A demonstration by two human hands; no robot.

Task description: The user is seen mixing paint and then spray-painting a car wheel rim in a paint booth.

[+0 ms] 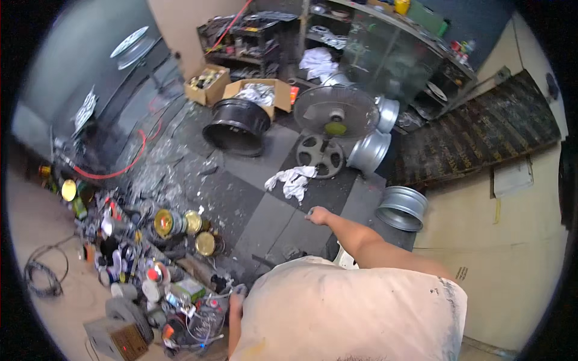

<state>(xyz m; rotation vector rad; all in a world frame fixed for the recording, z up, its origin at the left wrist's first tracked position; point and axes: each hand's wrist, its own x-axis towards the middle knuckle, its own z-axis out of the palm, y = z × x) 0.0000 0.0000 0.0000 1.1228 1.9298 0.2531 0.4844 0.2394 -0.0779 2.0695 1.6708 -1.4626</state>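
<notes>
My right hand point(318, 215) reaches forward over the dark tiled floor. Its fingers are curled closed, with a small dark spot at their tips that I cannot make out. Just beyond it a crumpled white cloth point(293, 182) lies on the floor. Behind the cloth stands a pedestal fan point(337, 112) on a round spoked base point(320, 157). My left hand point(238, 295) is low at my left side, beside a pile of cans and bottles point(150, 274). A clear plastic container point(208, 316) is close to it. The fingers of this hand are too small and blurred to read.
A black wheel rim point(236, 127) and silver rims point(401, 209) stand on the floor. Cardboard boxes point(206, 84) sit behind, before a shelf point(244, 48) and a glass-fronted cabinet point(385, 57). A red hose point(114, 174) crosses the left. A dark slatted panel point(481, 132) leans at right.
</notes>
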